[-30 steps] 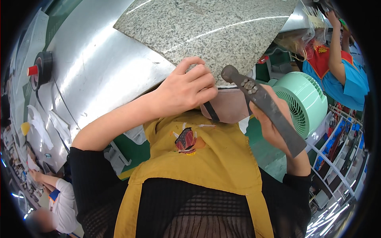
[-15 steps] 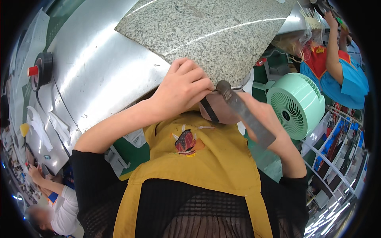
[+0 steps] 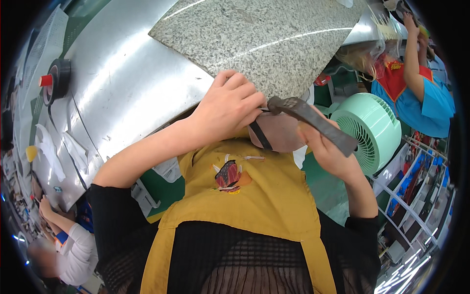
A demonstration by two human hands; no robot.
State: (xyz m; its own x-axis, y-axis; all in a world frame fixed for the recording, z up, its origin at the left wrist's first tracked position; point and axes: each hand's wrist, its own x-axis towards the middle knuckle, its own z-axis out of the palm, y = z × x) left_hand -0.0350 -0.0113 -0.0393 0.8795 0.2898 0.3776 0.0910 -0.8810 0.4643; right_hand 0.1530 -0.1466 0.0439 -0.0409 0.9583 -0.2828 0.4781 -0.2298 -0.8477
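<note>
Dark strap (image 3: 258, 134) and a long, worn dark-grey tool (image 3: 313, 122) are what your hands are busy with, both held up close to your chest, just below the edge of the speckled granite slab (image 3: 264, 39). The tool is flat and bar-like, dull and scuffed, with a rounded knob at its upper left end; it slants down to the right, ending in front of the mint-green fan (image 3: 374, 130). The strap is thin, black and runs diagonally down from your left fingers across a pinkish, blurred piece behind it; what that piece is, you cannot tell from here.

Your left hand (image 3: 230, 108) is curled nearly closed, fingertips pinched on the top of the strap right beside the tool's knob. Your right hand (image 3: 328, 152) is wrapped under the tool's shaft, fingers closed around it from below.

Against half a second ago, the tool lies a little flatter and its knob sits closer to your left fingertips; a full second ago the tool stood farther right and well apart from that hand. Your left hand has kept its place by the slab's edge.

The slab rests on the shiny metal counter (image 3: 122, 88), where a roll of black tape (image 3: 56, 78) lies far left. Another person in blue and red (image 3: 416, 93) stands beyond the fan.
</note>
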